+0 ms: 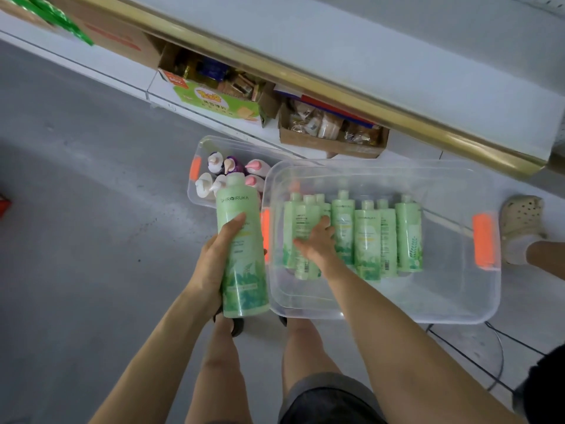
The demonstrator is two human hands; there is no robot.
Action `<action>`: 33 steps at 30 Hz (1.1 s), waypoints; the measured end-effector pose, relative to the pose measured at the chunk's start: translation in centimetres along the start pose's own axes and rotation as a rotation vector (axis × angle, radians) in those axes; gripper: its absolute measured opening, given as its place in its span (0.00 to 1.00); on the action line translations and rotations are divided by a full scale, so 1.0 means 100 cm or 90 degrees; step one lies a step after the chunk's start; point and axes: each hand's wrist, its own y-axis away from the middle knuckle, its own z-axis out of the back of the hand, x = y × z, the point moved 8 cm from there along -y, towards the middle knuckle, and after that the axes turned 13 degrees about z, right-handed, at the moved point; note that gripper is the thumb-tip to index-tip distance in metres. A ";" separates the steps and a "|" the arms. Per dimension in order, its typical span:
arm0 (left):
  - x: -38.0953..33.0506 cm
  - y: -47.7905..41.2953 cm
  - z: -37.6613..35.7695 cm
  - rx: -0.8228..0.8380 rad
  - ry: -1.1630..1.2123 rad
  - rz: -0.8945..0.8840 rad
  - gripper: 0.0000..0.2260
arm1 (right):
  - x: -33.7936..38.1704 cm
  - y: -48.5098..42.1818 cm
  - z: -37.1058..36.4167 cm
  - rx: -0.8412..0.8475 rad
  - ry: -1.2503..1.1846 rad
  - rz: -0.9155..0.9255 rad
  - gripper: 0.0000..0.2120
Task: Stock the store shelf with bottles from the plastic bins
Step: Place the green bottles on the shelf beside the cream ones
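My left hand (218, 258) holds a tall green bottle (241, 249) upright over the floor, just left of the big clear plastic bin (443, 304). Several matching green bottles (368, 240) stand inside that bin. Down among them is my right hand (316, 243), its fingers wrapped over one of the leftmost green bottles (301, 264). A smaller clear bin (203, 148) behind the held bottle contains pump bottles (227, 166) with white, purple and pink tops. The white store shelf (397, 56) with a gold front rail runs across the top.
Open cardboard boxes of packaged goods (330, 130) and a green snack carton (220, 102) sit on the bottom shelf under the rail. Another person's foot in a beige clog (522, 221) stands right of the big bin. Grey floor spreads to the left.
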 end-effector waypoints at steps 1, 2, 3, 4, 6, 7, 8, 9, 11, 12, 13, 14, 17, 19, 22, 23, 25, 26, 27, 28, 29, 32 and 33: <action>-0.003 0.001 0.003 -0.005 -0.001 -0.007 0.24 | -0.003 -0.002 0.000 -0.005 -0.028 -0.007 0.40; -0.006 0.002 0.006 -0.011 -0.004 -0.015 0.24 | -0.005 -0.004 0.002 -0.013 -0.064 -0.006 0.40; -0.009 0.001 0.010 -0.016 -0.001 -0.023 0.24 | -0.007 -0.003 0.004 -0.021 -0.117 -0.001 0.38; -0.013 0.002 0.013 -0.021 0.005 -0.030 0.23 | -0.007 0.000 0.008 -0.025 -0.182 0.007 0.36; -0.019 0.004 0.018 -0.020 0.017 -0.042 0.22 | 0.000 0.013 0.019 0.002 -0.302 0.021 0.32; -0.022 0.004 0.021 -0.019 0.023 -0.046 0.22 | 0.002 0.021 0.026 0.018 -0.364 0.014 0.31; -0.026 0.005 0.023 -0.015 0.029 -0.049 0.22 | 0.003 0.030 0.033 0.029 -0.445 -0.004 0.32; -0.029 0.007 0.026 -0.013 0.036 -0.055 0.22 | 0.007 0.040 0.039 0.050 -0.534 -0.014 0.34; -0.037 0.011 0.031 -0.006 0.042 -0.067 0.22 | 0.023 0.061 0.049 0.114 -0.714 0.014 0.30; -0.041 0.012 0.033 -0.003 0.044 -0.071 0.23 | 0.032 0.072 0.053 0.137 -0.781 0.023 0.26; -0.044 0.015 0.034 0.005 0.047 -0.077 0.23 | 0.040 0.082 0.057 0.144 -0.829 0.025 0.25; -0.049 0.019 0.034 0.017 0.051 -0.087 0.23 | 0.049 0.093 0.060 0.151 -0.860 0.022 0.26; -0.062 0.031 0.034 0.053 0.064 -0.099 0.19 | 0.075 0.114 0.066 0.127 -0.866 0.022 0.22; -0.072 0.043 0.034 0.078 0.072 -0.114 0.18 | 0.094 0.125 0.070 0.094 -0.850 0.036 0.21; -0.086 0.063 0.043 0.082 0.052 -0.129 0.24 | 0.128 0.140 0.064 0.120 -0.861 0.084 0.28; -0.091 0.072 0.047 0.101 0.053 -0.135 0.23 | 0.139 0.145 0.059 0.136 -0.870 0.094 0.28; -0.100 0.086 0.056 0.135 0.050 -0.138 0.22 | 0.160 0.156 0.050 0.146 -0.868 0.111 0.26; -0.103 0.094 0.060 0.140 0.032 -0.128 0.25 | 0.169 0.162 0.044 0.142 -0.861 0.117 0.26; -0.106 0.101 0.067 0.146 0.019 -0.118 0.25 | 0.178 0.167 0.038 0.136 -0.860 0.119 0.26; -0.109 0.110 0.071 0.172 0.007 -0.108 0.21 | 0.186 0.172 0.032 0.129 -0.858 0.122 0.27; -0.113 0.119 0.077 0.200 0.004 -0.102 0.17 | 0.195 0.176 0.026 0.124 -0.861 0.132 0.26; -0.127 0.141 0.097 0.215 -0.027 -0.107 0.16 | 0.225 0.192 0.014 0.103 -0.863 0.162 0.24; -0.133 0.148 0.105 0.223 -0.036 -0.122 0.16 | 0.233 0.196 0.011 0.099 -0.854 0.167 0.24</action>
